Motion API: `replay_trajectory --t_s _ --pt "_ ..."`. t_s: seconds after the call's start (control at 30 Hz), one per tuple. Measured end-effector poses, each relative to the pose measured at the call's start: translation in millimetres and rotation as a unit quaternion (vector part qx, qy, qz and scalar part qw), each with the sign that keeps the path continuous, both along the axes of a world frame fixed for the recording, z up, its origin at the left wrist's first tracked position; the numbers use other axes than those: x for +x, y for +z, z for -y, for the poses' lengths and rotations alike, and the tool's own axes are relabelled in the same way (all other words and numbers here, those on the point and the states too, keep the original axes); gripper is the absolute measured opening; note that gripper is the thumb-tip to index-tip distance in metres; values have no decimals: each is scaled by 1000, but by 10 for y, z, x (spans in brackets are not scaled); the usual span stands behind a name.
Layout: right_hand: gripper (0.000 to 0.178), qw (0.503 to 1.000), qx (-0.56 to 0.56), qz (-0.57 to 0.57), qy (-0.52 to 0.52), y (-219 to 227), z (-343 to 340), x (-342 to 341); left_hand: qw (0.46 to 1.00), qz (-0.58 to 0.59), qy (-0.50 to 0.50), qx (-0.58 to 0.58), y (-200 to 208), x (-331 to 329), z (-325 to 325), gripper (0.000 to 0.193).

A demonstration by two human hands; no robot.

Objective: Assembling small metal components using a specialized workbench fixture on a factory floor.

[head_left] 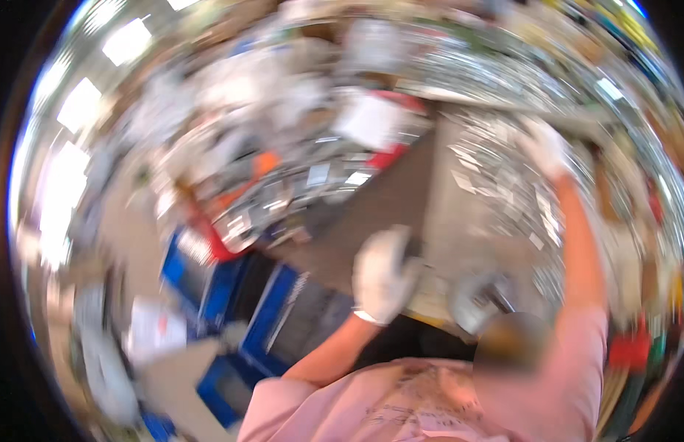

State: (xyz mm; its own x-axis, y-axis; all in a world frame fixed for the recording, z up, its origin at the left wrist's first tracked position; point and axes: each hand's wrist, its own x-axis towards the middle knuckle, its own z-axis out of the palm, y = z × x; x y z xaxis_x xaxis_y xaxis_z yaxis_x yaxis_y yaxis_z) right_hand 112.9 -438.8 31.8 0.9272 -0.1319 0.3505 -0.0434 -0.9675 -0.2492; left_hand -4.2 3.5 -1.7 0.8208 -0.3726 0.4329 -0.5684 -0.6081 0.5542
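Note:
Motion blur softens the whole view. My left hand (385, 274), in a white glove, is curled at the front of the table, over the edge of a dark brown surface (390, 199). Something dark shows by its fingers, too smeared to name. Farther off to the right, my right hand (546, 149), also gloved in white, reaches over many small shiny flat pieces (496, 180) scattered on the greyish-brown tabletop (445, 214). Its fingers look stretched out, and I make out nothing in them. A round silvery object (471, 300) sits at the table's near edge.
A red-rimmed container (220, 247) of shiny pieces stands left of the brown surface. Blue crates (265, 313) are below it. White papers (371, 121) lie at the back, with heaped bags (242, 81) beyond. Shiny pieces (489, 70) are massed past the table's far edge.

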Motion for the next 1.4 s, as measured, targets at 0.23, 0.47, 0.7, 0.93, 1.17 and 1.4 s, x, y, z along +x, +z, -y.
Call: replay_trajectory --t_s 0.23,0.47,0.7,0.93,1.17,1.4 --pt "52 995 -61 -84 -1 -201 418 347 995 5 6 -100 -51 -112 66 68" --pt "45 994 -70 -71 45 -128 62 422 995 3 22 -94 -66 -54 -29 71" --pt "53 985 -144 -94 -4 -347 331 472 991 -12 6 -130 -61 -105 30 72" --pt "53 982 -174 -75 -26 -488 215 378 993 -20 16 -119 -139 -177 61 73" --pt "52 979 -140 30 146 -327 -195 421 991 11 12 -131 227 316 -140 36" --pt "44 986 -132 -89 -56 201 -591 130 917 -121 -201 -322 -150 1801 925 33"
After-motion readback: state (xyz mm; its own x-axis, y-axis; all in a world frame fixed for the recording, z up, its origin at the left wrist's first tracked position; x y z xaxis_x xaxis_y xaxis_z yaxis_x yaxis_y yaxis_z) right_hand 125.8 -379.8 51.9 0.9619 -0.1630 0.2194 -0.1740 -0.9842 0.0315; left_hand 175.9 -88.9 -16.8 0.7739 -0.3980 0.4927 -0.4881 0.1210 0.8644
